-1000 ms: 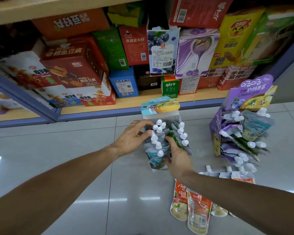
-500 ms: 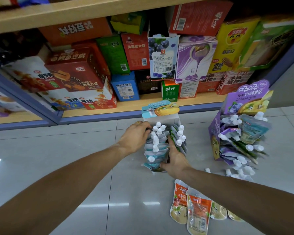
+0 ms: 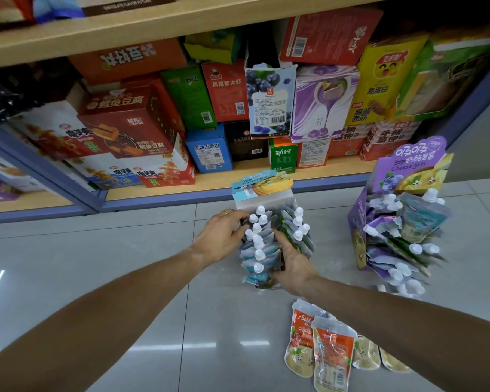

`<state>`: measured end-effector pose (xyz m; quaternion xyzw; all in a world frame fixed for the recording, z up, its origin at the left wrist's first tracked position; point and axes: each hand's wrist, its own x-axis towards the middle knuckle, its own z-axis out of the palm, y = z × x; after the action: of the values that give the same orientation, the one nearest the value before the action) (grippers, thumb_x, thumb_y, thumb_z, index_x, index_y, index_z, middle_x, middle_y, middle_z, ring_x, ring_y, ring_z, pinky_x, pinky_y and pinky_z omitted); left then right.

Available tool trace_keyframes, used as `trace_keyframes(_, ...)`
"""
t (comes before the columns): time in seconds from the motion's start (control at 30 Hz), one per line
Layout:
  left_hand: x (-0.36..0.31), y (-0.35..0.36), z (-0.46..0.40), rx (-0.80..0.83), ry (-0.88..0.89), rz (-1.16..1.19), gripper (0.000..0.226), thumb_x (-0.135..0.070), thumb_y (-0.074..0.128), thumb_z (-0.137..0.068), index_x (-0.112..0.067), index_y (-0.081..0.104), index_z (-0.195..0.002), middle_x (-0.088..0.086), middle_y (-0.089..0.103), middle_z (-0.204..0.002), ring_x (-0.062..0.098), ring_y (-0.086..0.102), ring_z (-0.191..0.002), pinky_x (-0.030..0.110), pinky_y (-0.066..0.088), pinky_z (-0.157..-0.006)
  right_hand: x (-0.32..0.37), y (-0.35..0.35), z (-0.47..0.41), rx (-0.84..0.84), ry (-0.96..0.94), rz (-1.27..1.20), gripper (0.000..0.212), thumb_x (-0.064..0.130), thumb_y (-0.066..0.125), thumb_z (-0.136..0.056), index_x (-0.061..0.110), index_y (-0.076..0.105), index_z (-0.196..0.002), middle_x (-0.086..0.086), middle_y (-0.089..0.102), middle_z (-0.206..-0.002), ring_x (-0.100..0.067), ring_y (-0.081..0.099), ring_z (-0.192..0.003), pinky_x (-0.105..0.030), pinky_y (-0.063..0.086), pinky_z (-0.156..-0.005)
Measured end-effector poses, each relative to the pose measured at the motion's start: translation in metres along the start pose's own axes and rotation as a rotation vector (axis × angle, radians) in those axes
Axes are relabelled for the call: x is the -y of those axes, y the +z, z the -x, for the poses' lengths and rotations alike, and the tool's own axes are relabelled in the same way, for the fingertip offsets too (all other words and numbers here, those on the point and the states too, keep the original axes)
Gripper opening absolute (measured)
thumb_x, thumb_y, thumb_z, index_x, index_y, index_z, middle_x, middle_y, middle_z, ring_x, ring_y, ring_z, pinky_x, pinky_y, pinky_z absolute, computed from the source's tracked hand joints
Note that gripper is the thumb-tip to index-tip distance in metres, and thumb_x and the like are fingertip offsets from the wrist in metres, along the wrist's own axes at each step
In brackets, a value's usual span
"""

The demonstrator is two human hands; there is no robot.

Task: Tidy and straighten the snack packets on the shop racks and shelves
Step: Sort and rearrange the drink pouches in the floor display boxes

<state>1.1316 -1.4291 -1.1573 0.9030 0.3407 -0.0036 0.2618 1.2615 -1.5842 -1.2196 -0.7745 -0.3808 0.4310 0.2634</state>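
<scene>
A white display box with a blue header stands on the floor, packed with two rows of spouted pouches. My left hand presses against the left side of the left row, fingers curled around the pouches near the caps. My right hand grips the same row from the right, fingers pushed between the two rows. A purple display box of similar pouches stands to the right. Several orange pouches lie loose on the floor under my right forearm.
The bottom shelf behind the box holds many snack cartons, some leaning. A blueberry carton and a purple carton stand directly behind. Grey tiled floor stretches to the left.
Both hands have closed in on the left row of pouches, squeezing it together. My right hand has moved up from the box's front into the gap between the rows.
</scene>
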Motion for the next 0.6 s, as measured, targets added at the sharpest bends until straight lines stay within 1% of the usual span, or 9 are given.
trace_keyframes(0.1, 0.001, 0.003, -0.001, -0.025, -0.020, -0.011, 0.035, -0.015, 0.055, -0.103, -0.023, 0.064, -0.136, 0.005, 0.065, -0.129, 0.024, 0.060, -0.117, 0.031, 0.046, -0.101, 0.002, -0.003, 0.002, 0.006, -0.020, 0.047, 0.100, 0.016, 0.076, -0.086, 0.037, 0.012, -0.160, 0.002, 0.044, -0.155, -0.025, 0.048, -0.139, -0.034, 0.042, -0.115)
trace_keyframes(0.13, 0.000, 0.004, -0.001, -0.034, -0.033, -0.010, 0.036, -0.012, 0.054, -0.102, -0.022, 0.065, -0.135, 0.005, 0.065, -0.127, 0.025, 0.060, -0.115, 0.029, 0.045, -0.099, 0.002, -0.003, 0.004, -0.014, -0.012, 0.065, 0.093, 0.018, 0.074, -0.088, 0.033, 0.017, -0.159, 0.001, 0.047, -0.152, -0.026, 0.051, -0.136, -0.034, 0.044, -0.112)
trace_keyframes(0.17, -0.002, 0.005, -0.001, -0.039, -0.045, -0.007, 0.037, -0.010, 0.054, -0.101, -0.022, 0.065, -0.134, 0.005, 0.065, -0.126, 0.025, 0.060, -0.114, 0.027, 0.044, -0.098, 0.001, -0.001, 0.005, -0.049, 0.013, 0.083, 0.081, 0.020, 0.073, -0.089, 0.029, 0.027, -0.155, -0.001, 0.053, -0.147, -0.027, 0.054, -0.131, -0.035, 0.047, -0.108)
trace_keyframes(0.23, -0.003, 0.005, -0.002, -0.039, -0.066, 0.012, 0.038, -0.010, 0.054, -0.101, -0.023, 0.064, -0.135, 0.004, 0.065, -0.129, 0.024, 0.061, -0.114, 0.028, 0.044, -0.100, 0.002, 0.005, 0.007, -0.144, 0.071, 0.110, 0.056, 0.022, 0.073, -0.088, 0.021, 0.049, -0.139, -0.006, 0.064, -0.133, -0.028, 0.060, -0.121, -0.038, 0.052, -0.100)
trace_keyframes(0.33, -0.003, 0.006, 0.006, -0.069, -0.055, 0.092, 0.039, -0.015, 0.054, -0.103, -0.028, 0.059, -0.139, 0.002, 0.063, -0.138, 0.023, 0.062, -0.118, 0.032, 0.048, -0.106, 0.001, 0.007, 0.006, -0.197, 0.129, 0.144, 0.032, 0.028, 0.074, -0.087, 0.014, 0.067, -0.115, -0.009, 0.072, -0.114, -0.030, 0.067, -0.107, -0.035, 0.056, -0.086)
trace_keyframes(0.4, -0.003, 0.010, 0.020, -0.105, -0.045, 0.158, 0.039, -0.024, 0.051, -0.106, -0.034, 0.052, -0.144, 0.000, 0.057, -0.143, 0.020, 0.064, -0.116, 0.037, 0.051, -0.105, 0.000, 0.004, 0.007, -0.189, 0.163, 0.192, 0.031, 0.037, 0.074, -0.087, 0.012, 0.072, -0.105, -0.010, 0.075, -0.104, -0.028, 0.070, -0.098, -0.033, 0.057, -0.078)
trace_keyframes(0.47, -0.002, 0.017, 0.038, -0.149, -0.051, 0.193, 0.038, -0.035, 0.051, -0.106, -0.034, 0.048, -0.144, -0.003, 0.049, -0.144, 0.013, 0.066, -0.105, 0.039, 0.056, -0.097, -0.005, 0.001, 0.008, -0.179, 0.181, 0.217, 0.036, 0.046, 0.074, -0.086, 0.014, 0.076, -0.102, -0.008, 0.076, -0.098, -0.026, 0.071, -0.091, -0.032, 0.059, -0.075)
trace_keyframes(0.53, -0.001, 0.020, 0.051, -0.241, -0.038, 0.136, 0.035, -0.040, 0.054, -0.104, -0.028, 0.051, -0.137, -0.007, 0.046, -0.134, 0.008, 0.063, -0.096, 0.038, 0.059, -0.083, -0.008, -0.004, 0.013, -0.160, 0.168, 0.228, 0.035, 0.046, 0.074, -0.085, 0.016, 0.077, -0.102, -0.006, 0.077, -0.096, -0.023, 0.071, -0.089, -0.031, 0.058, -0.074)
trace_keyframes(0.6, -0.002, 0.020, 0.061, -0.337, 0.040, -0.003, 0.028, -0.040, 0.059, -0.101, -0.024, 0.056, -0.124, -0.007, 0.049, -0.123, 0.010, 0.057, -0.094, 0.031, 0.052, -0.076, -0.010, -0.010, 0.020, -0.141, 0.132, 0.220, 0.030, 0.044, 0.073, -0.086, 0.018, 0.078, -0.099, -0.005, 0.077, -0.094, -0.024, 0.071, -0.090, -0.030, 0.057, -0.074)
